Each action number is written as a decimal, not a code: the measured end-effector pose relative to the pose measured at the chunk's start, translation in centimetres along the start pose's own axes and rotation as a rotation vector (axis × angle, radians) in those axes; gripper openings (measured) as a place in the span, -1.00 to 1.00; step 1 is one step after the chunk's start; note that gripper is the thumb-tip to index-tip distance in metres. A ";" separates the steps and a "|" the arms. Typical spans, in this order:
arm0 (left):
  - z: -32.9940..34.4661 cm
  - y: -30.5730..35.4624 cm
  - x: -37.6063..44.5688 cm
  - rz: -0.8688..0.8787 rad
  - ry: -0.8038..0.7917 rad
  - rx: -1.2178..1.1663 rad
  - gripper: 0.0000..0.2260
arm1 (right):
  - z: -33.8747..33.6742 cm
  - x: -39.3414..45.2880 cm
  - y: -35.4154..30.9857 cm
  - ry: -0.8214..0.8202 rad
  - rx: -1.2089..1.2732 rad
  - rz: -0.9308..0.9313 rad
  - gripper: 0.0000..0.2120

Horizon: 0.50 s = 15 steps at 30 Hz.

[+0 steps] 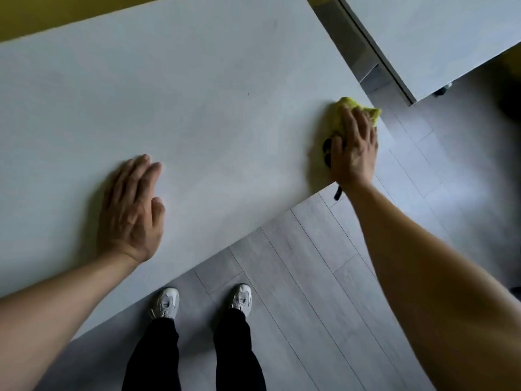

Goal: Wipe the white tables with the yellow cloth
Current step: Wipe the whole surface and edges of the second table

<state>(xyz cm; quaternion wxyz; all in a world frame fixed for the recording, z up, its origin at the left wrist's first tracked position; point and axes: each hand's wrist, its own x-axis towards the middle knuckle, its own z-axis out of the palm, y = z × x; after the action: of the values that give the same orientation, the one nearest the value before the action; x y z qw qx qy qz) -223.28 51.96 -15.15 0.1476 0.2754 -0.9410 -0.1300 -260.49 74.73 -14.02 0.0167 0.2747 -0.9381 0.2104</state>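
The yellow cloth [355, 110] lay bunched on the near table [197, 94], at its right corner, pressed flat under the right hand [353, 148], whose fingers were spread and nearly straight over it rather than curled around it. The left hand [131, 210] rested palm down, fingers straight, on the same top near the front edge, holding nothing. No wet streaks or residue could be made out, so the wiped portion could not be judged; the cloth's position suggested that the right end was being worked. The second table [439, 32], across a narrow gap, appeared untouched. The cloth sat just beside two edges, and part of it overhung the right one. Open surface extended leftward and away; a small dark speck [248, 94] remained mid-top.
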 end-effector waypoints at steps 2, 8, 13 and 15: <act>0.0 0.0 0.0 -0.006 0.002 0.001 -0.48 | -0.9 1.9 2.0 0.015 -0.001 0.068 -0.41; -0.1 0.2 0.0 -0.012 0.011 0.017 -0.48 | -1.9 3.4 3.0 0.027 0.022 0.209 -0.38; -0.2 0.4 0.2 -0.026 0.005 0.012 -0.47 | 0.7 -4.6 -5.0 -0.031 0.065 -0.069 -0.38; -0.2 0.4 0.2 -0.032 0.006 0.012 -0.47 | 1.8 -9.7 -10.1 -0.118 0.101 -0.202 -0.36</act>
<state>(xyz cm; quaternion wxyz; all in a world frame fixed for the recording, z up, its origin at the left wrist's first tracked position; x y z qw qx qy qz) -223.59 52.17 -14.81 0.1469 0.2915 -0.9368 -0.1259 -246.84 71.22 -13.20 -0.0311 0.3802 -0.8932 0.2381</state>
